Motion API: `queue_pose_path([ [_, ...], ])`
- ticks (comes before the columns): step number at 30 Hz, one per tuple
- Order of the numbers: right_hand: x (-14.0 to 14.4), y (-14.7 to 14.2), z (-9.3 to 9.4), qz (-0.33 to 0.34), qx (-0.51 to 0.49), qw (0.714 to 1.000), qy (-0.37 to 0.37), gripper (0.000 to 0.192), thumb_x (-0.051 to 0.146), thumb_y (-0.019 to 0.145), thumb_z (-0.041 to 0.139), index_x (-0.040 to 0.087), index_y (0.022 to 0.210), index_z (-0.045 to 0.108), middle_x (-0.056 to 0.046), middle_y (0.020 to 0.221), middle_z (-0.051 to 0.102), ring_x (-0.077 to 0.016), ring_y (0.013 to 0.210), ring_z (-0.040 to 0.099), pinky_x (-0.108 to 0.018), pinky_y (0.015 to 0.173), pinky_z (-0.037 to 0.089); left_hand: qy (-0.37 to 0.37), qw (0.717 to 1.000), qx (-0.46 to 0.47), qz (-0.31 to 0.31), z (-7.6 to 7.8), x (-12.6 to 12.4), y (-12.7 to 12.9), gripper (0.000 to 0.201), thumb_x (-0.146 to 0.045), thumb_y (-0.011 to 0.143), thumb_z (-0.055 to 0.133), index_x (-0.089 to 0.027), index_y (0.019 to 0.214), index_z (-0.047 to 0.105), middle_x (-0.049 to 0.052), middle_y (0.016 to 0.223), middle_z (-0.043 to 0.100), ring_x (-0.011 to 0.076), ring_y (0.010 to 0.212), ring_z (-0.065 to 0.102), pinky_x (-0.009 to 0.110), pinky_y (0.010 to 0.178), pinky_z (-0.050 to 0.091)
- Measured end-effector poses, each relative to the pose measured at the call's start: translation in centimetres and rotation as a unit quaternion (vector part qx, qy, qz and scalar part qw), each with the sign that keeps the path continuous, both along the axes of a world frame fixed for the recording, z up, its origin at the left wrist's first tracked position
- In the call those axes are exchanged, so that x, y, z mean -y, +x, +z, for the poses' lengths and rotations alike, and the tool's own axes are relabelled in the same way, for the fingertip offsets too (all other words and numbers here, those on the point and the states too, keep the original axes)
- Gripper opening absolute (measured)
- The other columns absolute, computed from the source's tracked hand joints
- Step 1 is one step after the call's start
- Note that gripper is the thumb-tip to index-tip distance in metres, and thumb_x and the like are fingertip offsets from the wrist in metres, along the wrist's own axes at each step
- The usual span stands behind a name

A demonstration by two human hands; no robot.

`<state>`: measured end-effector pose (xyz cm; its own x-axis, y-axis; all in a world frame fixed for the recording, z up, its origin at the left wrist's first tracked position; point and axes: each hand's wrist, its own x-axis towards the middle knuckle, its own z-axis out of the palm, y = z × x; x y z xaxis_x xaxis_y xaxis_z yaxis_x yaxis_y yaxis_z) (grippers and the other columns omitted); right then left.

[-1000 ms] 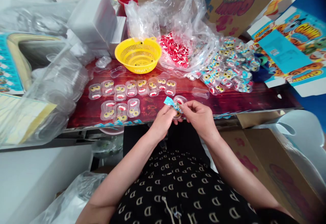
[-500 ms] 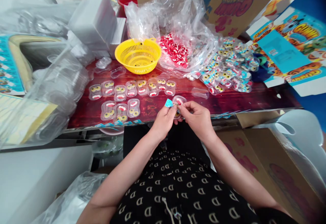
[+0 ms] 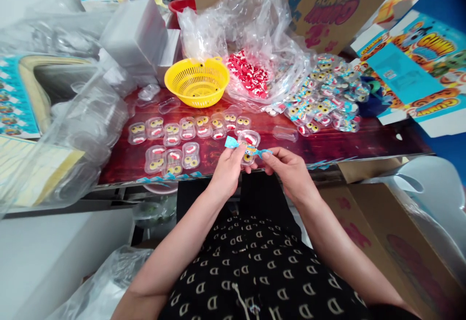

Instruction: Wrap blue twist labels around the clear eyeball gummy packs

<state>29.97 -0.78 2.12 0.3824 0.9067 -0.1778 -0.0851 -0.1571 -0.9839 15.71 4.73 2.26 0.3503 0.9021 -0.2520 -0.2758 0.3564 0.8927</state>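
My left hand (image 3: 230,167) is closed round a clear plastic candy pack (image 3: 249,138) with red-and-white gummy lips and yellow eyes inside. Across the pack's narrow waist lies a blue printed label strip (image 3: 251,150), its left end sticking out past my left thumb. The strip's right end is pinched between the thumb and finger of my right hand (image 3: 286,163). To the left, several filled candy packs (image 3: 174,133) lie in two rows on the dark red table (image 3: 120,164). More label strips (image 3: 169,176) hang along the table's front edge.
A yellow basket (image 3: 196,84) stands behind the rows. Beside it, a clear bag holds red-and-white gummies (image 3: 249,75). Labelled packs (image 3: 327,96) are heaped at the right, near a printed box (image 3: 411,58). Empty plastic shells (image 3: 83,130) fill a bag at the left.
The label strip now stretches across the pack, where before both hands were close together over it. My right hand has moved right with the strip's end; the pack has shifted slightly left.
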Motion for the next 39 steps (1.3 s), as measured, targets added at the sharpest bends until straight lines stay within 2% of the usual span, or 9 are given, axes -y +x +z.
queue_pose_path([
  [3,-0.2,-0.7,0.1,-0.018,-0.049,0.998,0.021,0.029,0.044,0.066,0.087,0.020,0.067,0.069,0.004,0.057,0.059,-0.0093,0.053,0.048,-0.025,0.054,0.040,-0.008,1.000,0.026,-0.004,0.2,0.1,0.0,0.023,-0.033,0.092,0.061,-0.015,0.079,0.062,0.004,0.068,0.066,0.0120,0.056,0.061,0.024,0.051,0.041],
  [11,-0.4,-0.9,0.5,0.016,-0.122,0.992,0.011,0.034,0.048,0.061,0.089,0.021,0.064,0.069,0.003,0.058,0.062,-0.0096,0.051,0.047,-0.026,0.054,0.038,-0.039,0.996,0.071,-0.043,0.6,0.1,-0.4,0.029,-0.032,0.091,0.051,-0.016,0.070,0.064,0.003,0.062,0.065,0.0114,0.047,0.056,0.027,0.052,0.044],
  [15,-0.6,-1.2,0.9,0.056,-0.169,0.984,0.020,0.036,0.048,0.058,0.092,0.021,0.066,0.070,0.002,0.058,0.064,-0.0103,0.052,0.050,-0.025,0.054,0.041,-0.031,0.991,0.093,-0.090,1.4,0.3,-0.7,0.037,-0.035,0.092,0.049,-0.016,0.066,0.065,0.004,0.060,0.065,0.0116,0.043,0.056,0.028,0.050,0.044],
  [20,-0.9,-1.4,1.2,0.089,-0.197,0.976,0.024,0.039,0.053,0.054,0.095,0.024,0.065,0.071,0.003,0.060,0.064,-0.0125,0.055,0.053,-0.027,0.056,0.046,-0.008,0.982,0.062,-0.176,2.1,0.5,-1.6,0.045,-0.050,0.094,0.054,-0.017,0.065,0.067,0.003,0.054,0.062,0.0106,0.037,0.052,0.026,0.043,0.042],
  [23,-0.6,-1.4,1.3,0.115,-0.187,0.975,0.020,0.038,0.055,0.054,0.094,0.026,0.072,0.076,0.002,0.068,0.070,-0.0147,0.061,0.059,-0.031,0.064,0.051,-0.014,0.971,0.074,-0.229,2.3,0.4,-2.2,0.045,-0.057,0.090,0.060,-0.018,0.068,0.067,0.004,0.055,0.063,0.0114,0.035,0.051,0.026,0.039,0.041],
  [26,0.0,-1.5,1.3,0.111,-0.161,0.980,0.045,0.037,0.056,0.055,0.094,0.030,0.076,0.078,0.000,0.082,0.076,-0.0195,0.075,0.067,-0.039,0.079,0.057,-0.032,0.957,0.085,-0.275,2.3,0.3,-2.7,0.046,-0.061,0.087,0.064,-0.019,0.069,0.067,0.004,0.054,0.063,0.0131,0.034,0.053,0.027,0.036,0.041],
  [29,0.5,-1.5,1.2,0.090,-0.124,0.985,0.082,0.032,0.055,0.060,0.093,0.031,0.074,0.078,0.000,0.091,0.076,-0.0226,0.091,0.070,-0.042,0.091,0.056,-0.039,0.954,0.087,-0.285,2.3,0.4,-2.8,0.048,-0.063,0.086,0.065,-0.019,0.068,0.067,0.005,0.054,0.063,0.0137,0.036,0.055,0.026,0.036,0.040],
  [34,0.7,-1.2,0.6,0.103,-0.141,0.981,0.088,0.047,0.049,0.055,0.097,0.029,0.091,0.075,0.000,0.090,0.073,-0.0173,0.079,0.067,-0.031,0.074,0.057,-0.067,0.945,0.100,-0.303,2.0,0.6,-2.6,0.042,-0.061,0.080,0.074,-0.019,0.072,0.068,0.004,0.055,0.064,0.0139,0.036,0.056,0.026,0.036,0.041],
  [39,0.4,-0.8,-0.6,0.180,-0.213,0.960,0.009,0.046,0.055,0.058,0.093,0.022,0.075,0.064,0.002,0.069,0.068,-0.0159,0.058,0.064,-0.030,0.056,0.055,-0.054,0.933,0.059,-0.351,1.8,0.9,-2.6,0.046,-0.063,0.080,0.073,-0.018,0.072,0.068,0.004,0.054,0.064,0.0132,0.038,0.057,0.025,0.038,0.041],
])
